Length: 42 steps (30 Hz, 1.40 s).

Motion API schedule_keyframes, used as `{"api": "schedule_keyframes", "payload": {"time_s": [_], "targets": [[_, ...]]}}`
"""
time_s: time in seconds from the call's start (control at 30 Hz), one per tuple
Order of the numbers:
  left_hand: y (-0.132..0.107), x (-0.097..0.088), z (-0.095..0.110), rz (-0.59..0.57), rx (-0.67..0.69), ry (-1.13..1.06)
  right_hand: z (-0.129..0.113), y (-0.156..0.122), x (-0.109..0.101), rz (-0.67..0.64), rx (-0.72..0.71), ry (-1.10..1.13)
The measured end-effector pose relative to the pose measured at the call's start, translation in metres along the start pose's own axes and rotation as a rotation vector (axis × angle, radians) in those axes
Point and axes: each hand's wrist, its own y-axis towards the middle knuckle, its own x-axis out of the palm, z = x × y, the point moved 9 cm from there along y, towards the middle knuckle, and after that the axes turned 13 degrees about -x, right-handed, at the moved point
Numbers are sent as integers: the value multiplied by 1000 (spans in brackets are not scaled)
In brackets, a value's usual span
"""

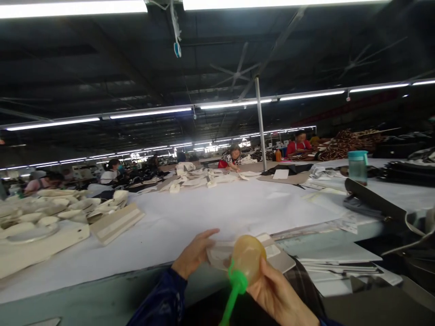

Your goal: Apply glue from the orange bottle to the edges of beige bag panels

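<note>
My left hand (194,254) grips the left edge of a pale flat cut piece (220,254) at the near edge of the white table (210,213). My right hand (277,294) is closed round a tool with a rounded yellowish head (248,258) and a bright green handle (234,292). The head rests against the pale piece. A dark blue sleeve (163,301) covers my left forearm.
Stacks of cream cut pieces (50,217) lie at the left. A teal bottle (357,166) and dark bags (377,203) stand at the right, with papers (336,262) near them. Other people (231,158) work at far tables. A metal pole (260,122) rises mid-table.
</note>
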Motion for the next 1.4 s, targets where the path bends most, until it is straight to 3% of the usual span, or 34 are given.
{"api": "schedule_keyframes", "payload": {"time_s": [0.1, 0.23, 0.33, 0.47, 0.6, 0.7, 0.8, 0.93, 1.0, 1.13, 1.27, 1.33, 1.4], "targets": [[-14, -9, 5, 68, 38, -110, -26, 5, -3, 32, -59, 12], [-58, -32, 10, 263, 239, -328, -69, 14, -17, 107, -201, 9], [-86, -32, 2, 353, 354, -430, -85, 18, -29, 159, -258, -3], [-85, 4, -22, 325, 368, -465, -83, 18, -39, 201, -278, -26], [-56, 61, -41, 154, 290, -381, -77, 19, -45, 209, -261, -64], [-44, 82, -41, 52, 264, -228, -78, 21, -49, 207, -257, -86], [-44, 62, -35, 96, 276, 14, -81, 25, -53, 213, -268, -83], [-60, -7, -21, 499, 450, 341, -77, 27, -56, 232, -279, -45], [-62, -22, -18, 604, 528, 481, -69, 27, -56, 242, -256, -28], [-53, -19, -19, 665, 661, 677, -50, 33, -46, 260, -191, 6], [-50, -12, -20, 704, 753, 727, -30, 59, -31, 270, -158, 58], [-54, -17, -21, 723, 772, 716, -17, 75, -28, 291, -137, 75], [-62, -34, -22, 830, 758, 650, -5, 88, -30, 332, -116, 83]]}}
